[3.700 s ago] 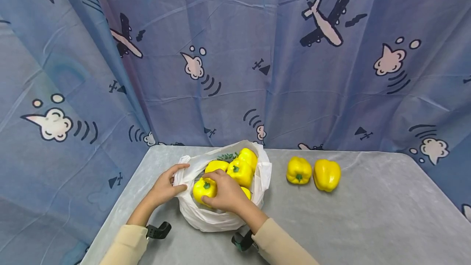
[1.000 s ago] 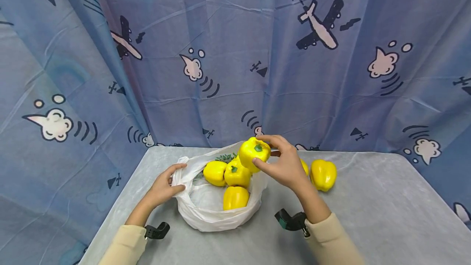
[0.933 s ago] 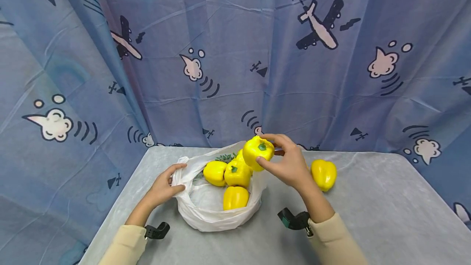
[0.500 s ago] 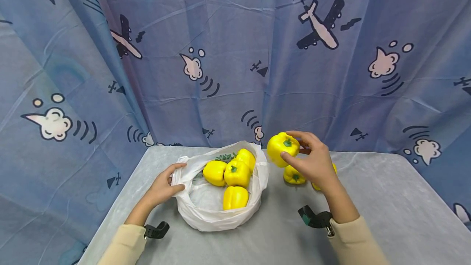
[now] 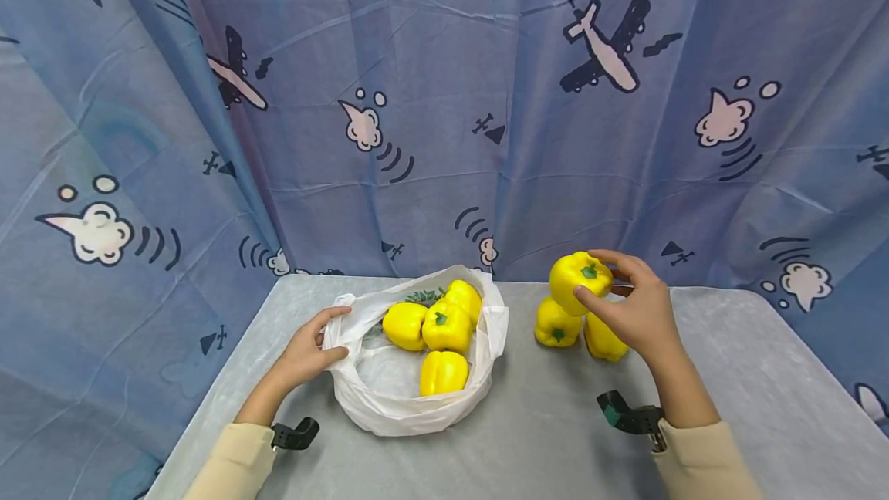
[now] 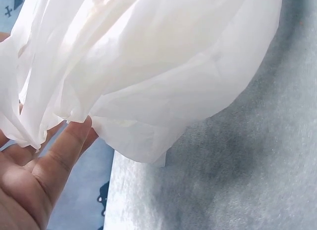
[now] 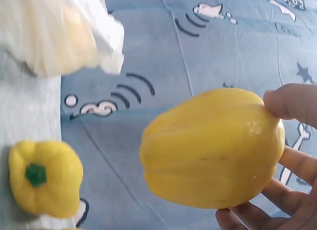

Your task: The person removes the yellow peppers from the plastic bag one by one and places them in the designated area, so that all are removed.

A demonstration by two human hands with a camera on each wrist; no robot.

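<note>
A person's left hand (image 5: 305, 349) pinches the edge of a white plastic bag (image 5: 396, 417) between thumb and fingers. The bag stands open just right of that hand, four yellow bell peppers (image 5: 447, 328) inside (a green leaf pattern (image 5: 425, 297) shows on its far wall). The right hand (image 5: 635, 307) grips a raised yellow pepper (image 5: 572, 278), thumb and fingers curved around it. Below that hand, two more peppers (image 5: 558, 328) rest on a grey table (image 5: 535, 438). Beyond both hands hangs a blue airplane-print curtain (image 5: 430, 99).

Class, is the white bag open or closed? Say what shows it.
Open: the bag gapes at the top, with four yellow peppers visible inside.
</note>
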